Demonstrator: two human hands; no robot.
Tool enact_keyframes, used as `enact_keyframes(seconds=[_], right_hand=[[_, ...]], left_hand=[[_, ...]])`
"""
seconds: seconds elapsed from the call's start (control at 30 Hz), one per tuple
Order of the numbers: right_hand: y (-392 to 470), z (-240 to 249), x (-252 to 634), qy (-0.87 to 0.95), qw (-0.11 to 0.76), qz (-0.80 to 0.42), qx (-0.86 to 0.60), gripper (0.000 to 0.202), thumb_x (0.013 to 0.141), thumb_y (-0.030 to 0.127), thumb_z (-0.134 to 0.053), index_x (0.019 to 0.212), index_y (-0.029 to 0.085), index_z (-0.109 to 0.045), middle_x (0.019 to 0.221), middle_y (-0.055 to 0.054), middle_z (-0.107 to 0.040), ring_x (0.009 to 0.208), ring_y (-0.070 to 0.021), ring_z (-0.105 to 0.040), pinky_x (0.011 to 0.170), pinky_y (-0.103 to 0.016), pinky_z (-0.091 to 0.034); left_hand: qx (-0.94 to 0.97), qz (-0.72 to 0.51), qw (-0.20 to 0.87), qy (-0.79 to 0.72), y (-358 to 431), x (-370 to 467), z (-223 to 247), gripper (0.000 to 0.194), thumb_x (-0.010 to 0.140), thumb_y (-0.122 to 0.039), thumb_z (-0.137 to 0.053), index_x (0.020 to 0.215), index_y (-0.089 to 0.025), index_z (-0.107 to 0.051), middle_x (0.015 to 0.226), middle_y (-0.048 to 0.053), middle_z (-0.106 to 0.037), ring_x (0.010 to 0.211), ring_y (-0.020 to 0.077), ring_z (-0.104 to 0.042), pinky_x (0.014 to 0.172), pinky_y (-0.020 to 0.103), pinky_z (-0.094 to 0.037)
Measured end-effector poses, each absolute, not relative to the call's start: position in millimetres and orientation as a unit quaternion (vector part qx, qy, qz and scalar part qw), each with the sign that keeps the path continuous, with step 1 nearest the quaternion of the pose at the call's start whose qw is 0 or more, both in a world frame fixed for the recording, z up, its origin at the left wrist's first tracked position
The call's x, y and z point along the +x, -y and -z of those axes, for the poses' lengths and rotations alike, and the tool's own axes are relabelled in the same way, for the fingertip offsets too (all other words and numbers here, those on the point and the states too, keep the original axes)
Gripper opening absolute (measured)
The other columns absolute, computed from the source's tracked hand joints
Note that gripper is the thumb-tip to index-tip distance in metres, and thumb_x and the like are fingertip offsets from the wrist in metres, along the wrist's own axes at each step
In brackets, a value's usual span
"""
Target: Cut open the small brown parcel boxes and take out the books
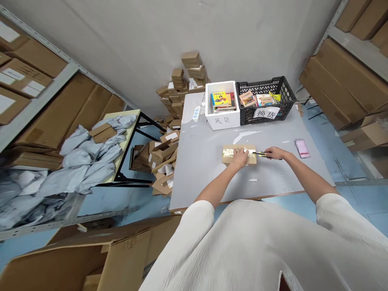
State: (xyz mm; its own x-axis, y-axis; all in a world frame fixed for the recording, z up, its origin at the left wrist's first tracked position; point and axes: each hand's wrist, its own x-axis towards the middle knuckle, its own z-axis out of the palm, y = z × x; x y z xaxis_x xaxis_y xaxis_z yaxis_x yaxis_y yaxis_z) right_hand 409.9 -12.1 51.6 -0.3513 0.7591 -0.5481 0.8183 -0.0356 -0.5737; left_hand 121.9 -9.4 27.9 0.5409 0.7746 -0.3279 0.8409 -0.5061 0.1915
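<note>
A small brown carton [227, 155] with shiny tape along its top lies on the grey table [200, 169]. My left hand [240, 157] rests on top of this carton with its fingers spread. At the right end of the carton, my right hand [274, 153] is closed around a dark cutting tool [261, 154] with a bit of yellow on it. The tool's tip points left and meets the carton's right edge. Whether it is a knife or scissors is too small to tell.
Behind stand a white foam box [224, 123] of books and a black crate [266, 115]. A pink phone-like item [302, 148] lies right, a power strip [196, 114] back left. Grey parcels [80, 155] cover a side table; cartons fill the left floor.
</note>
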Motion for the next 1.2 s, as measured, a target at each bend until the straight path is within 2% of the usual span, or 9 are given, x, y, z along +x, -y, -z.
enact_keyframes(seconds=[0.13,0.37,0.47,0.53,0.63,0.7,0.87,1.03,1.2], right_hand=[[30.7,-44.2,421.1,-0.645,0.012,0.509,0.57,0.048,0.089,0.069,-0.07,0.079,0.022,-0.07,0.073,-0.003,-0.069,0.059,-0.0134,-0.052,0.055,-0.026,-0.039],[59.7,-23.1,442.0,-0.536,-0.135,0.535,0.638,0.049,0.091,0.07,-0.071,0.101,0.023,-0.066,0.092,-0.009,-0.08,0.071,-0.0185,-0.07,0.056,-0.025,-0.048],[63.8,-24.7,439.9,-0.546,-0.162,0.519,0.638,0.047,0.096,0.069,-0.066,0.106,0.023,-0.065,0.094,-0.008,-0.08,0.072,-0.0184,-0.07,0.059,-0.026,-0.049],[64.1,-27.5,435.0,-0.569,-0.171,0.496,0.633,0.044,0.101,0.066,-0.06,0.106,0.023,-0.067,0.094,-0.007,-0.08,0.073,-0.0181,-0.069,0.066,-0.028,-0.053],[63.2,-29.9,426.2,-0.614,-0.169,0.448,0.627,0.041,0.106,0.058,-0.052,0.113,0.024,-0.073,0.097,-0.006,-0.081,0.081,-0.0205,-0.071,0.077,-0.032,-0.057],[62.9,-29.4,421.4,-0.653,-0.162,0.4,0.622,0.037,0.106,0.051,-0.055,0.122,0.025,-0.076,0.105,-0.006,-0.082,0.09,-0.0236,-0.073,0.085,-0.035,-0.058],[62.9,-26.1,415.3,-0.723,-0.124,0.306,0.606,0.036,0.101,0.037,-0.067,0.134,0.027,-0.077,0.126,-0.009,-0.08,0.11,-0.0285,-0.074,0.098,-0.038,-0.057],[61.2,-27.9,410.9,-0.742,-0.07,0.27,0.609,0.04,0.1,0.035,-0.069,0.139,0.031,-0.076,0.126,-0.008,-0.078,0.111,-0.028,-0.073,0.096,-0.036,-0.057],[57.5,-30.9,406.5,-0.734,-0.051,0.252,0.628,0.041,0.102,0.035,-0.067,0.142,0.032,-0.076,0.128,-0.01,-0.077,0.115,-0.0303,-0.071,0.097,-0.037,-0.056]], left_hand=[[0.857,0.101,0.175,-0.474,5.9,121.1,-27.5,0.06,0.094,-0.03,-0.078,0.148,-0.023,-0.054,0.151,0.019,-0.057,0.13,0.0333,-0.063,0.13,0.054,-0.021],[0.841,0.086,0.209,-0.491,0.7,120.3,-30.3,0.076,0.09,-0.032,-0.078,0.158,-0.026,-0.044,0.152,0.018,-0.054,0.134,0.0355,-0.059,0.118,0.048,-0.034],[0.832,0.059,0.214,-0.508,-1.7,123.4,-32.4,0.054,0.099,-0.035,-0.065,0.151,-0.026,-0.05,0.153,0.017,-0.053,0.129,0.0339,-0.06,0.116,0.048,-0.036],[0.826,0.041,0.209,-0.521,-4.4,126.5,-31.4,0.043,0.104,-0.029,-0.053,0.147,-0.026,-0.054,0.154,0.016,-0.053,0.127,0.0329,-0.061,0.114,0.048,-0.038],[0.823,0.03,0.193,-0.533,-9.5,130.5,-25.5,0.044,0.105,-0.021,-0.049,0.148,-0.026,-0.053,0.154,0.016,-0.054,0.134,0.0335,-0.056,0.112,0.047,-0.039],[0.825,0.033,0.184,-0.534,-13.5,132.5,-20.5,0.046,0.105,-0.021,-0.05,0.151,-0.027,-0.052,0.156,0.016,-0.054,0.139,0.0343,-0.053,0.113,0.047,-0.04],[0.824,0.059,0.181,-0.533,-25.1,136.6,-15.9,0.061,0.103,-0.023,-0.058,0.162,-0.025,-0.042,0.175,0.02,-0.037,0.149,0.0369,-0.047,0.118,0.049,-0.037],[0.827,0.069,0.183,-0.526,-29.7,138.4,-18.7,0.058,0.101,-0.023,-0.061,0.158,-0.024,-0.047,0.16,0.019,-0.053,0.144,0.0359,-0.051,0.117,0.048,-0.038],[0.829,0.06,0.178,-0.526,-26.4,136.4,-15.9,0.061,0.103,-0.024,-0.057,0.162,-0.027,-0.044,0.16,0.018,-0.052,0.142,0.0355,-0.051,0.116,0.05,-0.037]])
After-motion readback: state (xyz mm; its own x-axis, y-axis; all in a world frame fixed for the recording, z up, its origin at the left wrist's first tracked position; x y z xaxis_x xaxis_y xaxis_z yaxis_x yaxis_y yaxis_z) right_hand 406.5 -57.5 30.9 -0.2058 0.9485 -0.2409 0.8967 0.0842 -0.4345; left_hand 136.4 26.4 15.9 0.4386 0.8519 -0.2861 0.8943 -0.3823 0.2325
